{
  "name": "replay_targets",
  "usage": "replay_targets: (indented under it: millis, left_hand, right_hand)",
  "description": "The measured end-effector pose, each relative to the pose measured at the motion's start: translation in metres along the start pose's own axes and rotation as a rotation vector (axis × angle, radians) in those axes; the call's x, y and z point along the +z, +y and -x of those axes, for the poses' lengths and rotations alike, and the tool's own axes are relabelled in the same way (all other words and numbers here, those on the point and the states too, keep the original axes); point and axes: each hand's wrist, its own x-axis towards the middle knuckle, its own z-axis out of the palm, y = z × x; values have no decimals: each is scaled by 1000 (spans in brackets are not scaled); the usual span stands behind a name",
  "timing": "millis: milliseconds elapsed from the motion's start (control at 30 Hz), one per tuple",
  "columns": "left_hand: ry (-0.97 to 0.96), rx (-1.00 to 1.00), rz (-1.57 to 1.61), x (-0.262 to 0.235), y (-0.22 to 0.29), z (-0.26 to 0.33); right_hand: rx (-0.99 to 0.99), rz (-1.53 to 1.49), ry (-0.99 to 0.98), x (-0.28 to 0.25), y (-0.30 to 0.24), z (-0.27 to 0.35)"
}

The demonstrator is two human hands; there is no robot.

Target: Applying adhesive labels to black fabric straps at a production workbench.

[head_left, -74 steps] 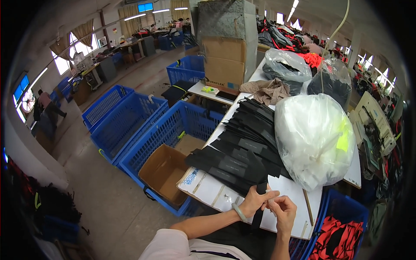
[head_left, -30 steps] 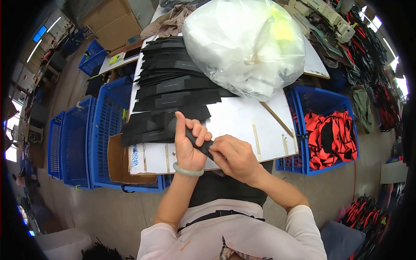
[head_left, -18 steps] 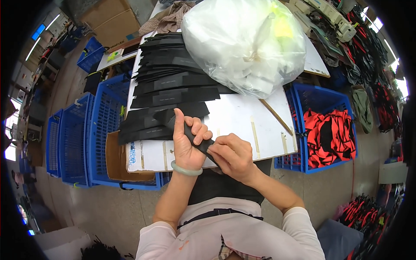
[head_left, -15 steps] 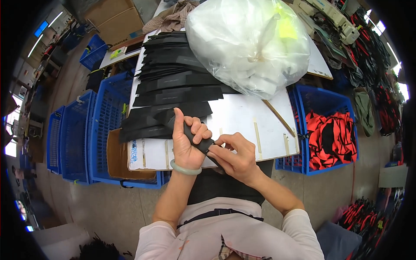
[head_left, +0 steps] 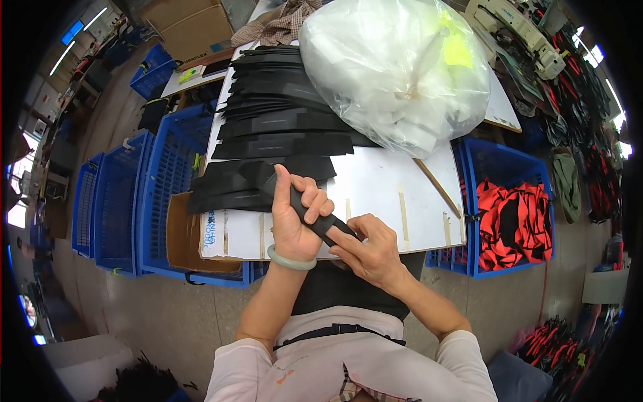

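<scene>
A black fabric strip [head_left: 323, 225] is stretched slantwise between my hands over the near edge of the white table. My left hand [head_left: 295, 218], with a pale bangle at its wrist, has its fingers curled round the strip and its thumb pointing up. At the lower end of the strip, my right hand [head_left: 370, 249] grips it between thumb and fingers; one fingertip lies against or inside the end, I cannot tell which. Beyond my left hand, several flat black strips [head_left: 288, 145] lie in overlapping rows on the table.
A large clear plastic bag [head_left: 395, 87] of white and yellow material fills the far side of the table. By its right edge lies a thin wooden stick [head_left: 439, 187]. Blue crates [head_left: 175, 144] stand left; a right-hand blue crate [head_left: 479, 264] holds red and black pieces [head_left: 512, 224].
The fingers of my right hand have shifted on the strip's lower end, and the end looks wider. My left hand keeps its grip. The whole view has moved slightly.
</scene>
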Motion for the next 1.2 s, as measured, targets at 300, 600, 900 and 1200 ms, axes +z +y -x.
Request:
replay_targets:
  millis: [300, 600, 900, 1200]
  left_hand:
    - [-258, 253, -445, 12, -27, 21]
    - [-292, 281, -993, 8, -38, 34]
    - [-848, 470, -1862, -27, -73, 60]
    - [-833, 362, -2239, -62, -91, 47]
  right_hand:
    - [614, -1036, 206, 2, 5, 35]
    - [654, -646, 146, -36, 20, 21]
    - [-19, 360, 43, -62, 82, 85]
    - [250, 426, -179, -69, 78, 135]
